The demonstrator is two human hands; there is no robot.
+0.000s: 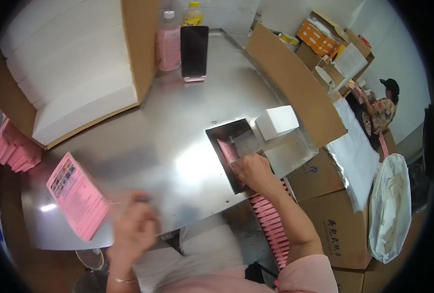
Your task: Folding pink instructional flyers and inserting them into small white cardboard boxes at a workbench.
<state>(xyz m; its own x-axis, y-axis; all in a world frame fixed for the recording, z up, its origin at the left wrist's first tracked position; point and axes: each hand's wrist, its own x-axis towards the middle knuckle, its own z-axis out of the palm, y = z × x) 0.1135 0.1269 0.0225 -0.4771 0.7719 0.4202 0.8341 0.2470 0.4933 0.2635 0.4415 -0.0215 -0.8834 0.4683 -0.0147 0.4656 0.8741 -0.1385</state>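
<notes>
My right hand (255,171) reaches into a rectangular opening (246,132) in the metal tabletop. Its fingers are closed at the near end of a pink printed packet (228,151) that lies slanted in there; the fingertips are partly hidden. Over the near edge of the table my left hand (135,227) is smeared by motion, so its fingers cannot be read. Just left of it lies a stack of pink printed sheets (77,198). A small white block (277,122) stands beside the opening's far right corner.
A large cardboard box (143,49) holding white stacks stands at the left. A dark phone (194,52) leans before a pink bottle (169,41). Cardboard (295,80) borders the right side. Pink packets (270,222) line up below the table. Another person (380,110) sits far right.
</notes>
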